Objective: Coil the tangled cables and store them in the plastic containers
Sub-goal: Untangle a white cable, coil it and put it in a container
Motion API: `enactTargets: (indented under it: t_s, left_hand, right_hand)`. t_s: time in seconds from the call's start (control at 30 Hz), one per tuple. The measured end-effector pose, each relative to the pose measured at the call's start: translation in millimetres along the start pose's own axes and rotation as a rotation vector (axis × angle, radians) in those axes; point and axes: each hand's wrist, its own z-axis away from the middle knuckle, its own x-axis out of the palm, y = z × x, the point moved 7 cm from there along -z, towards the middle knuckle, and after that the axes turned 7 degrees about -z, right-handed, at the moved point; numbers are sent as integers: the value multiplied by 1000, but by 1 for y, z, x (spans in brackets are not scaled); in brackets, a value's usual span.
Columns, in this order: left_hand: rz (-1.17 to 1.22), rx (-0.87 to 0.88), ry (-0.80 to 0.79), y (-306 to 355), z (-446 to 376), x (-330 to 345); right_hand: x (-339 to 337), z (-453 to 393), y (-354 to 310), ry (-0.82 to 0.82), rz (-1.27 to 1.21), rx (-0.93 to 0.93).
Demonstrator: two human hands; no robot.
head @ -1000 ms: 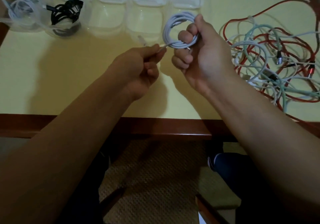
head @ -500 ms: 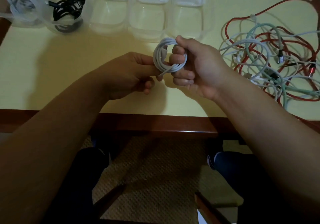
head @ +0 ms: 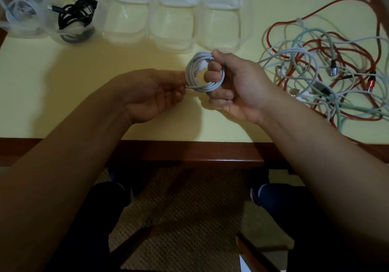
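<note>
My right hand (head: 235, 86) grips a coiled white cable (head: 194, 76), its fingers hooked through the loops, held just above the yellow table (head: 63, 95). My left hand (head: 151, 92) pinches the coil's left side with thumb and fingertips. A tangle of red, white and pale green cables (head: 328, 69) lies on the table to the right. Clear plastic containers (head: 174, 25) stand in a row at the back. One at the left holds a coiled black cable (head: 73, 17), and the far left one holds a white cable (head: 21, 13).
The table's brown wooden front edge (head: 189, 151) runs across the middle of the view. Below it are my legs and a woven floor mat (head: 185, 215). A chair part (head: 252, 252) shows at the bottom right.
The loose end that my left hand held out has been wound in, and the coil has come down and toward me. My left hand now pinches the coil itself.
</note>
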Motion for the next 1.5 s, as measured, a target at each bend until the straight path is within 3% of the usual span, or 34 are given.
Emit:
enactTargets:
  t_s: [0.3, 0.37, 0.57, 0.67, 0.8, 1.0, 1.13, 1.33, 1.5]
  left_hand:
    - [-109, 41, 223, 7, 9, -10]
    - [-208, 84, 210, 7, 10, -5]
    - [-153, -7, 126, 3, 11, 2]
    - [-149, 13, 144, 3, 10, 2]
    - [-180, 151, 397, 7, 11, -12]
    - [-792, 650, 731, 32, 35, -20]
    - [-990, 959, 798, 41, 46, -8]
    - [-748, 815, 676, 37, 39, -9]
    - [-700, 815, 699, 45, 43, -18]
  right_hand:
    - [0, -4, 3, 70, 82, -69]
    - [4, -4, 4, 64, 82, -59]
    - [10, -9, 15, 25, -217, 86]
    - [10, -12, 18, 36, -204, 73]
    - [13, -12, 18, 65, 10, 15]
    - [15, -10, 11, 92, 158, -61]
    - [10, -9, 13, 141, 238, -58]
    - [12, -3, 4, 159, 419, -81]
    - [17, -3, 1, 134, 551, -99]
